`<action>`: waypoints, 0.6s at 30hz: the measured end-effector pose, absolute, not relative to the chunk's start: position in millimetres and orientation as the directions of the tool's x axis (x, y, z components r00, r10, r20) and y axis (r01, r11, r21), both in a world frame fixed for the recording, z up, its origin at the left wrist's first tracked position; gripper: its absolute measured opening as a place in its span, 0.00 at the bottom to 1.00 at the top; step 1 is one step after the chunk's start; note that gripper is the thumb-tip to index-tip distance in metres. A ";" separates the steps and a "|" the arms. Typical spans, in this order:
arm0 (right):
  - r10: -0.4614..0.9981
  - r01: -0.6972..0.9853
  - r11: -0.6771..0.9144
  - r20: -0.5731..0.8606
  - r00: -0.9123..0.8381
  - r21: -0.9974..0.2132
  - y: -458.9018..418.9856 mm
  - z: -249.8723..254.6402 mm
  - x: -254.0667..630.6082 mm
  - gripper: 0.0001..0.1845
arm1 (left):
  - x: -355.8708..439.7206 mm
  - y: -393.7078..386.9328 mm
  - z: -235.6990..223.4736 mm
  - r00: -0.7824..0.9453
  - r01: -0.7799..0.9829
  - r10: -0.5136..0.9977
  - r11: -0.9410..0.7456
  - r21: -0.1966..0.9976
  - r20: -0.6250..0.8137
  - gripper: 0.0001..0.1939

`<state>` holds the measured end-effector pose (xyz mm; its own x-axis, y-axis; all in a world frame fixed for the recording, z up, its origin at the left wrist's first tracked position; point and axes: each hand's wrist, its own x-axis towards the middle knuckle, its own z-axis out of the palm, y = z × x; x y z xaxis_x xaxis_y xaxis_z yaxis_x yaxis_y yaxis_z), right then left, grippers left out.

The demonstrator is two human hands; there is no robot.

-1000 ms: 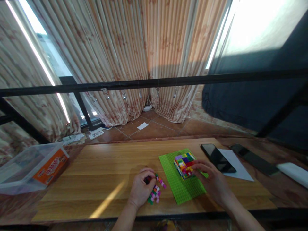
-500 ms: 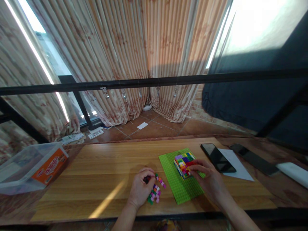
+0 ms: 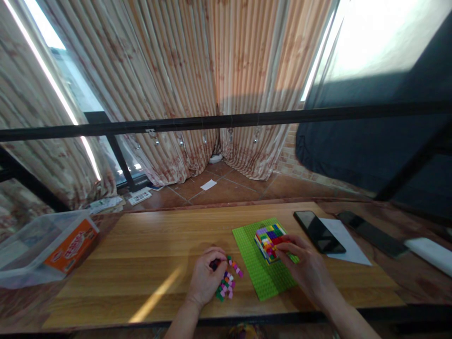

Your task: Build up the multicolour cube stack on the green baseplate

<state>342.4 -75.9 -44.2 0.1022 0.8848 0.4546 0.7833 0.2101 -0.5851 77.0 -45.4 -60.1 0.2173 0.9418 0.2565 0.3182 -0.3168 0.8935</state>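
- The block build sat on the green plate, nearer its far end. It was a low block shape, with purple, blue, green, yellow, white, orange and red bits on top.
- The right hand reached in from the right, and its fingertips were at the build's right side. The grip was bent, with thumb and finger close together, but I cannot tell if they pinched a brick (they hid that spot).
- The left hand rested on the bench, left of the green plate. Its grip was curled, with something dark inside the curl, and I cannot tell what that was.
- Small loose bricks lay just beside the left hand. They were pink, white, green, orange and purple, and some made a short slanted line.
- A black phone lay right of the green plate, partly on a white paper.
- A clear box with an orange label stood by the bench's left end.
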 end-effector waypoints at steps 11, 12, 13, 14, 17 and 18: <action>0.873 0.752 0.213 0.468 0.141 -0.624 -74.7 -43.5 339.3 0.12 | 77.8 -45.9 -56.5 0.219 0.323 0.947 -0.298 0.898 0.235 0.06; 0.873 0.749 0.203 0.463 0.154 -0.631 -74.6 -43.7 339.0 0.12 | 78.0 -46.0 -56.2 0.218 0.322 0.947 -0.298 0.899 0.236 0.06; 0.872 0.743 0.194 0.460 0.168 -0.640 -74.7 -43.9 338.6 0.12 | 78.2 -46.1 -55.9 0.218 0.320 0.947 -0.300 0.899 0.238 0.06; 0.868 0.737 0.189 0.461 0.184 -0.649 -74.7 -43.9 338.1 0.11 | 78.4 -46.2 -55.6 0.218 0.318 0.946 -0.302 0.899 0.241 0.06; 0.855 0.724 0.180 0.470 0.220 -0.666 -74.9 -43.4 336.7 0.10 | 78.5 -46.2 -54.7 0.215 0.312 0.944 -0.309 0.898 0.251 0.06; 0.851 0.727 0.177 0.474 0.226 -0.664 -75.1 -43.3 336.3 0.10 | 78.4 -46.2 -54.5 0.215 0.312 0.943 -0.311 0.898 0.253 0.06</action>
<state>336.3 -75.1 -43.3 0.2256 0.8513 0.4737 0.7266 0.1768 -0.6639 78.4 -46.2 -54.5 0.2147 0.9434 0.2528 0.3115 -0.3115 0.8977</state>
